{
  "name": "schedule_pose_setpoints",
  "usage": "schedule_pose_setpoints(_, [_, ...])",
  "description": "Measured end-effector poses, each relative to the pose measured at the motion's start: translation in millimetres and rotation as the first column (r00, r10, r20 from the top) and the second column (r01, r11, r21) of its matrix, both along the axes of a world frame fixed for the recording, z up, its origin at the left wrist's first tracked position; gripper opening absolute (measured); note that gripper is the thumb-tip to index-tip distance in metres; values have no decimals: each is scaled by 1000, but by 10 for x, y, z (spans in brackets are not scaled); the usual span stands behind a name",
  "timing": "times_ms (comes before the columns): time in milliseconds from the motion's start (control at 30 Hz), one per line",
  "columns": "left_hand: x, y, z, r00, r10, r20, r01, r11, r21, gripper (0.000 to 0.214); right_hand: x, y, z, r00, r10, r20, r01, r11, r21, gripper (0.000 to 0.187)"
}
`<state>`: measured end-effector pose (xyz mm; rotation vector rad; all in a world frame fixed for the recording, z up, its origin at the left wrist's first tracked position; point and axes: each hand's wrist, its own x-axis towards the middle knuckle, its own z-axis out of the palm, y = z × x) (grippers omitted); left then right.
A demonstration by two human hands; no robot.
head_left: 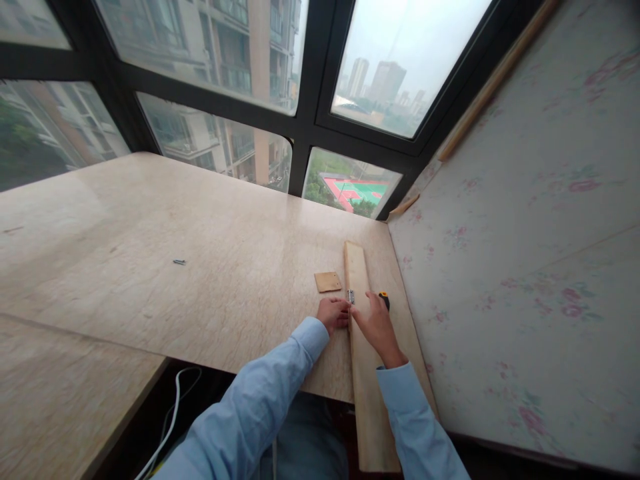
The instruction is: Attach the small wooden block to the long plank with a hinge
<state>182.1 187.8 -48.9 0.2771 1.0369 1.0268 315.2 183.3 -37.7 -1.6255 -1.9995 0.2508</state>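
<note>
A long wooden plank (pixel 364 373) lies on the beige worktop (pixel 200 267), running away from me near the right wall. A small metal hinge (pixel 351 296) sits at the plank's left edge. My left hand (pixel 334 313) rests beside the plank with its fingers curled against that edge, right below the hinge. My right hand (pixel 377 325) lies on the plank and grips a tool with an orange and black end (pixel 384 297). A small square piece of wood (pixel 328 282) lies just left of the plank, past my left hand.
A small screw (pixel 179 262) lies alone on the worktop to the left. A floral-patterned wall (pixel 525 253) stands close on the right. Large windows (pixel 210 80) rise behind the worktop. A white cable (pixel 170 420) hangs below the front edge.
</note>
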Motion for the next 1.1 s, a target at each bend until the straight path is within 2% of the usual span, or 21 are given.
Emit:
schedule_pose_setpoints(167, [-17, 19, -19, 1000, 9, 27, -8, 1000, -17, 8, -83, 55, -94, 997, -11, 81, 21, 991, -129, 60])
schedule_pose_setpoints(533, [-91, 31, 55, 990, -39, 133, 50, 995, -85, 6, -178, 121, -104, 973, -53, 224, 72, 995, -74, 53])
schedule_pose_setpoints(867, [-140, 46, 51, 977, -83, 196, 106, 988, -111, 7, -179, 200, -68, 991, -67, 119, 76, 994, -75, 48])
schedule_pose_setpoints(1100, [-158, 52, 11, 970, -111, 217, 133, 987, -89, 3, -166, 201, -24, 995, -85, 59, 92, 987, -133, 47])
